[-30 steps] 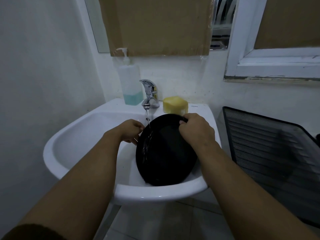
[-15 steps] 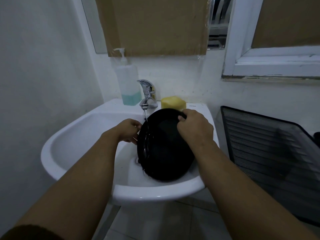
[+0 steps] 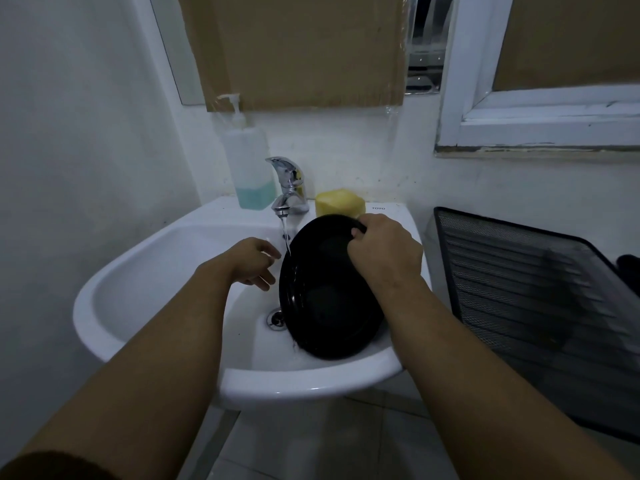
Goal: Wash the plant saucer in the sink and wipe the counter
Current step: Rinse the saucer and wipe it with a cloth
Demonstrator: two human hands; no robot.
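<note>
Black plant saucer [image 3: 329, 299] stands tilted on edge in sink [image 3: 304, 381], under tap stream [image 3: 286, 237]. Right hand [image 3: 384, 252] pinches top rim; left hand [image 3: 254, 263] relaxed, empty, just beside. Likely light, stiff, wet-slick: hold by rim.

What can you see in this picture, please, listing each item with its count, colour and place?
sink: one, white, centre
tap: one, chrome, back of sink, running
plant saucer: one, black, on edge in the sink, under the tap
soap dispenser: one, clear with teal liquid, left of tap
sponge: one, yellow, right of tap
cardboard sheet: one, brown, above the tap
mesh tray: one, black, right of sink
left hand: one, beside saucer's left edge, fingers relaxed
right hand: one, grips saucer's top rim
</note>
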